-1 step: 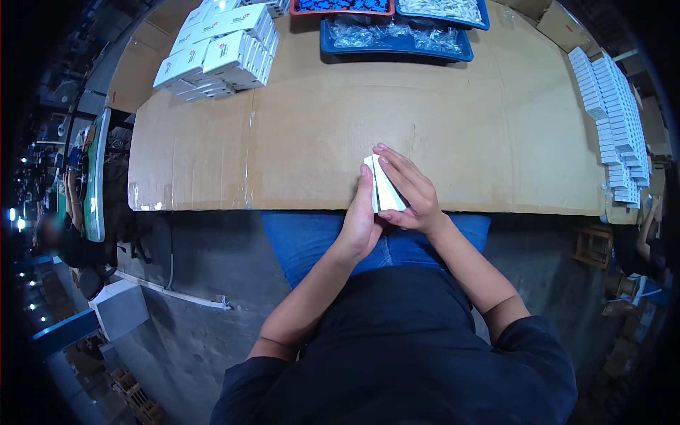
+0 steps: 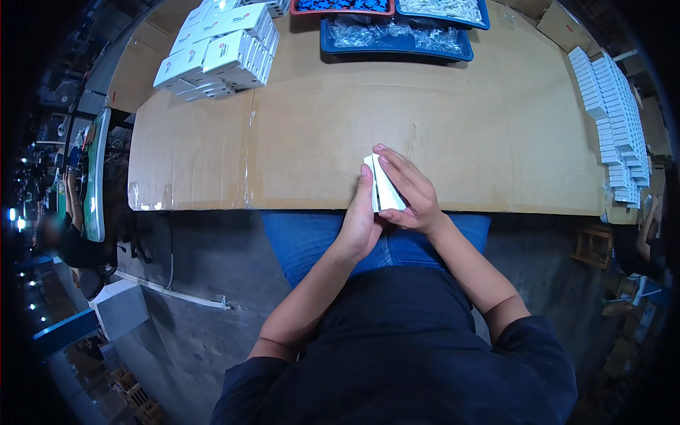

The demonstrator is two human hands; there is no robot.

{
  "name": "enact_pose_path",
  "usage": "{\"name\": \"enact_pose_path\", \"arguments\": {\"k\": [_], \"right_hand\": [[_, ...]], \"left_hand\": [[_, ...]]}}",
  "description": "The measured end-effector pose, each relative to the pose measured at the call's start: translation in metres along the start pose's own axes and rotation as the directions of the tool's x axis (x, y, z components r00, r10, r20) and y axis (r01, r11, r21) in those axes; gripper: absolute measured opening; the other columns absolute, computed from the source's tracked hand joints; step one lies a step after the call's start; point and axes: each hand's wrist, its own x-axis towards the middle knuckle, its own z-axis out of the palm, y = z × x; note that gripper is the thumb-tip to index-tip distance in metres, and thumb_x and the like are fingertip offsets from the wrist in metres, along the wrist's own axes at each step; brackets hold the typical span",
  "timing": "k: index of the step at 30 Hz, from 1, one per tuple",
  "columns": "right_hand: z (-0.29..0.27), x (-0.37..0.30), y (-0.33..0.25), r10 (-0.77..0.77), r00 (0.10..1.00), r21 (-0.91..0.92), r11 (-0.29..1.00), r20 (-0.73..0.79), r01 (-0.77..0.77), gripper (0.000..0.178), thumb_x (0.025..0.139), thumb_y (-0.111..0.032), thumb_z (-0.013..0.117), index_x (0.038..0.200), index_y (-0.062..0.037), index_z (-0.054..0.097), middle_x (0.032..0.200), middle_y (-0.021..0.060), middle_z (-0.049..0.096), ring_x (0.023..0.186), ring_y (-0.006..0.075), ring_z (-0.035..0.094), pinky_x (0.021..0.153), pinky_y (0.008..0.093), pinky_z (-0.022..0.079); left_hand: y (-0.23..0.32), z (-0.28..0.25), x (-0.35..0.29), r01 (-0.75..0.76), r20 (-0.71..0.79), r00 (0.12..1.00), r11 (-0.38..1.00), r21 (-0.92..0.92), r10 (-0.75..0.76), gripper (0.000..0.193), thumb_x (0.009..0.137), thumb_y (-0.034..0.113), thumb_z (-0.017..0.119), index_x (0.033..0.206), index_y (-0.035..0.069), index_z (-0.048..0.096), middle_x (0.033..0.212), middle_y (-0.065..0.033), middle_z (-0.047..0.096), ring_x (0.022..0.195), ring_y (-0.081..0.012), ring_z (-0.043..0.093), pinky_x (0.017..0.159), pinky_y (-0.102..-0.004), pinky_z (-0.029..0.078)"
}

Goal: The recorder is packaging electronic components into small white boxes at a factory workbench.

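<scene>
A small white box (image 2: 387,196) stands between my two hands at the near edge of the cardboard-covered table. Along its length runs a narrow dark gap, as if one panel sits slightly apart from the rest. My left hand (image 2: 360,225) grips its left side, with the thumb laid up along that side. On the other side, my right hand (image 2: 419,201) closes round it, fingers stretched over the far end and thumb at the near end. The box's underside and several of my left fingers are hidden.
White printed boxes (image 2: 225,53) are piled at the far left of the table (image 2: 340,127). A blue tray (image 2: 397,52) of clear plastic pieces, a red tray (image 2: 343,11) of blue parts and another blue tray (image 2: 484,18) of white parts stand at the back. Stacked white boxes (image 2: 615,120) line the right.
</scene>
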Motion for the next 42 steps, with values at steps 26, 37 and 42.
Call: {"name": "enact_pose_path", "arguments": {"k": [26, 37, 42], "right_hand": [[0.012, -0.007, -0.014, 0.340, 0.929, 0.040, 0.936, 0.146, -0.349, 0.052, 0.097, -0.004, 0.060, 0.148, 0.0037, 0.053, 0.145, 0.0255, 0.060, 0.133, 0.0395, 0.061, 0.110, 0.0413, 0.050], [0.028, -0.014, -0.010, 0.202, 0.979, -0.117, 0.972, -0.008, -0.202, 0.047, 0.101, -0.006, 0.056, 0.146, 0.0071, 0.052, 0.119, 0.0276, 0.071, 0.081, 0.0359, 0.073, 0.073, 0.0421, 0.060], [0.027, -0.018, -0.008, 0.175, 0.984, -0.165, 0.970, -0.023, -0.177, 0.045, 0.102, -0.007, 0.056, 0.144, 0.0084, 0.054, 0.117, 0.0272, 0.071, 0.080, 0.0356, 0.073, 0.070, 0.0422, 0.060]], "left_hand": [[-0.007, -0.024, 0.021, -0.254, -0.195, 0.913, 0.872, 0.418, 0.359, 0.059, 0.114, 0.051, 0.033, 0.151, 0.005, 0.035, 0.132, -0.0124, 0.053, 0.124, -0.0188, 0.054, 0.103, -0.0363, 0.049], [-0.006, -0.010, 0.022, -0.273, -0.202, 0.883, 0.814, 0.513, 0.423, 0.051, 0.115, 0.040, 0.035, 0.145, -0.001, 0.043, 0.117, -0.0105, 0.057, 0.106, -0.0162, 0.054, 0.094, -0.0329, 0.047], [-0.008, -0.008, 0.023, -0.246, -0.233, 0.890, 0.842, 0.480, 0.393, 0.048, 0.115, 0.039, 0.034, 0.140, 0.000, 0.046, 0.112, -0.0094, 0.057, 0.102, -0.0156, 0.054, 0.091, -0.0328, 0.047]]}}
